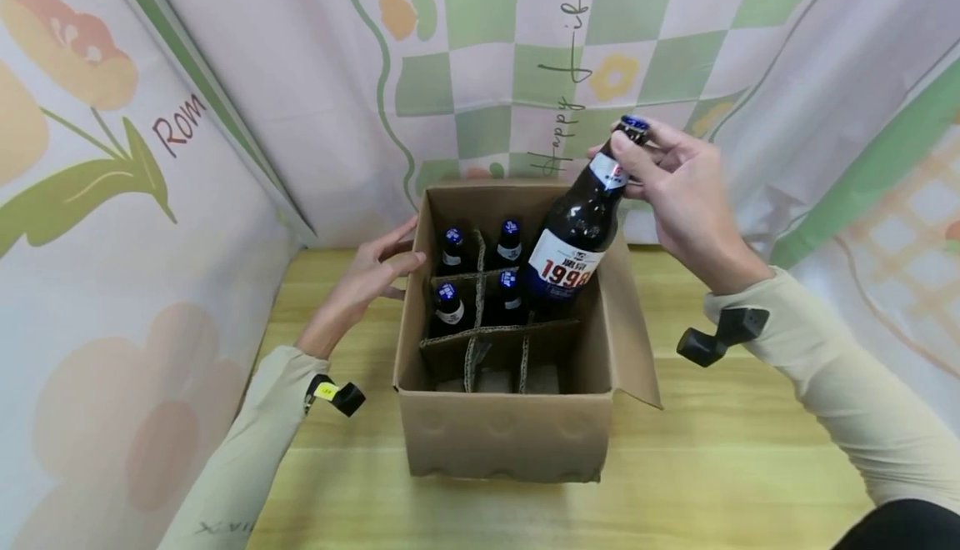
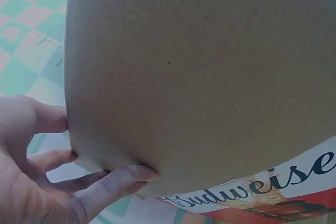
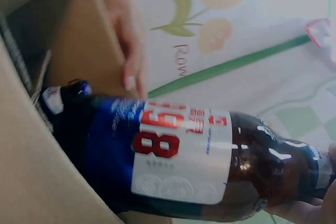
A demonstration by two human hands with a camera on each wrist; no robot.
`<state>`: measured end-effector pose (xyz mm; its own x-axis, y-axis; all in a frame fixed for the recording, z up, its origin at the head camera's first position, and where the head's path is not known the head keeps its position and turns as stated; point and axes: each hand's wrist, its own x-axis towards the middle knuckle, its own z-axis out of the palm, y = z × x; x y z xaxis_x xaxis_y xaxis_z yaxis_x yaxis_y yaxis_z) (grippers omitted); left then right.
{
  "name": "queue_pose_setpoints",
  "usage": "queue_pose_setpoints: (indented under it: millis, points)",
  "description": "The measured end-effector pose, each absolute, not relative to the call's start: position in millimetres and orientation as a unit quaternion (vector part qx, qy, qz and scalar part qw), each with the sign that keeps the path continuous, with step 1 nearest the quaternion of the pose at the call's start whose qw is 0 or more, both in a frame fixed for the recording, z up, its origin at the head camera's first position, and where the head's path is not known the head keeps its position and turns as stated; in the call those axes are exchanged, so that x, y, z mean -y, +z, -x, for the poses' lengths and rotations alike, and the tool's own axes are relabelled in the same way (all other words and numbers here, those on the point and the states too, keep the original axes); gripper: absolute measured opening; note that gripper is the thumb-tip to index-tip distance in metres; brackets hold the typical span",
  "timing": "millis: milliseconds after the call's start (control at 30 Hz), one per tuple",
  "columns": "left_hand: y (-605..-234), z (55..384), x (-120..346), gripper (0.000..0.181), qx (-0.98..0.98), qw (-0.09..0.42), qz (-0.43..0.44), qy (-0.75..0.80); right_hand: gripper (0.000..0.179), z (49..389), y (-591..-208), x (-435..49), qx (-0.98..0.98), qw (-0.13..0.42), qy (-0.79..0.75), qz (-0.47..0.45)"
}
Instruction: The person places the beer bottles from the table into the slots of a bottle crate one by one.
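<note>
My right hand (image 1: pixel 686 196) grips a dark brown beer bottle (image 1: pixel 581 221) by its neck, just under the blue cap. The bottle leans, neck up to the right, its base down inside the cardboard box (image 1: pixel 504 437). A white label with a red "1998" faces up, and the right wrist view shows the label (image 3: pixel 186 150) close. At the box's left side, my left hand (image 1: pixel 356 283) touches the cardboard near the far corner with spread fingers. Several capped bottles (image 1: pixel 450 308) stand upright in the box's back and left compartments.
Cardboard dividers (image 1: pixel 501 332) split the box into compartments; the near row shows bare bottoms. An open flap (image 1: pixel 637 329) sticks out on the right. The box stands on a light wooden table (image 1: pixel 720 450), with printed curtains (image 1: pixel 480 67) behind it and at both sides.
</note>
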<state>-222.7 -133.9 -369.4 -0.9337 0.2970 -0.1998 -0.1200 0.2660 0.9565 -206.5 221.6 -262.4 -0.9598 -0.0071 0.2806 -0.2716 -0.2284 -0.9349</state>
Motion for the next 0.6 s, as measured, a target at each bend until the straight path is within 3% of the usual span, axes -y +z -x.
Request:
queue_pose_setpoints:
  millis: [167,400,600]
  points:
    - [-369.1,222.0,132.4,0.070,-0.776,0.174,-0.060,0.604,0.024,202.1,-262.0,-211.0,0.667,0.059,0.729,-0.143]
    - [-368.3,222.8,131.3,0.070,-0.776,0.171,-0.056,0.604,0.037,196.5,-261.9,-201.5,0.751,0.038,0.644,-0.142]
    - [-371.5,222.5,132.4,0.071,-0.779,0.171,-0.059,0.601,0.036,194.6,-267.6,-191.2,0.812,0.034,0.562,-0.153]
